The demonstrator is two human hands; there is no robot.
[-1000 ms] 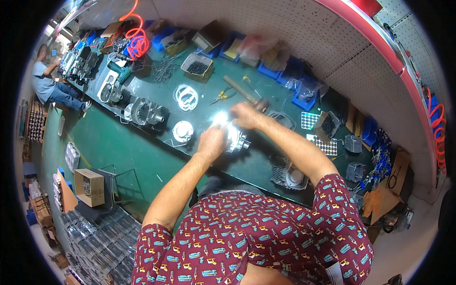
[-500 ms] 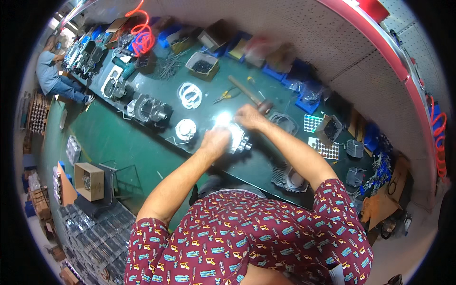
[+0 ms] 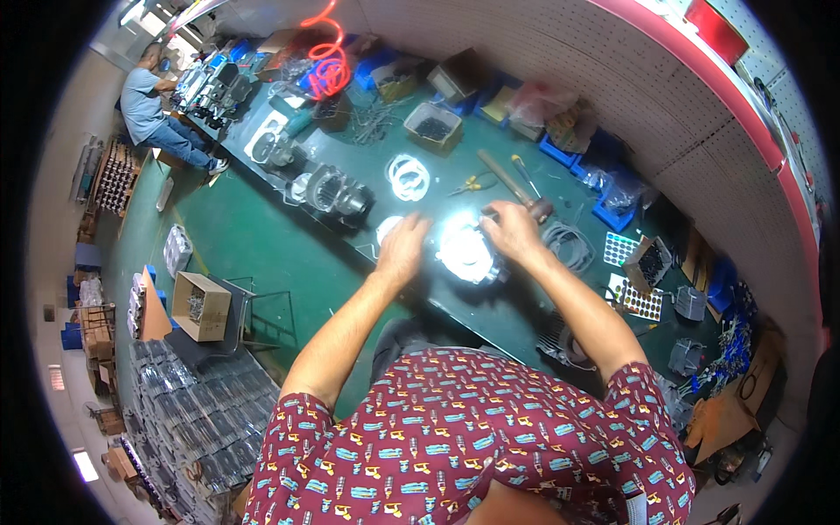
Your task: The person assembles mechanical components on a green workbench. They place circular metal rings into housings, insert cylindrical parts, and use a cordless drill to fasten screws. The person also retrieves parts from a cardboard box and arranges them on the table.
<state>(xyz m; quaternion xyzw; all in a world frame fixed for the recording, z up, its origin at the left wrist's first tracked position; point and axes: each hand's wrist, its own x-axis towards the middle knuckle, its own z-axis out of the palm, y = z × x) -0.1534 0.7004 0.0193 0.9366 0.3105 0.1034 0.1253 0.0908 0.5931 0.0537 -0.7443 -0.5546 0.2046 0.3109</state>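
The left hand is leaving the metal housing near the worktop's front edge and reaching the white disc, only the right hand is remaining at the housing, and neither grip is showing clearly enough to tell.

This is a workshop: the long bench bears metal housings, a hammer and pliers. A coiled hose hangs over it, and blue bins line the pegboard wall.
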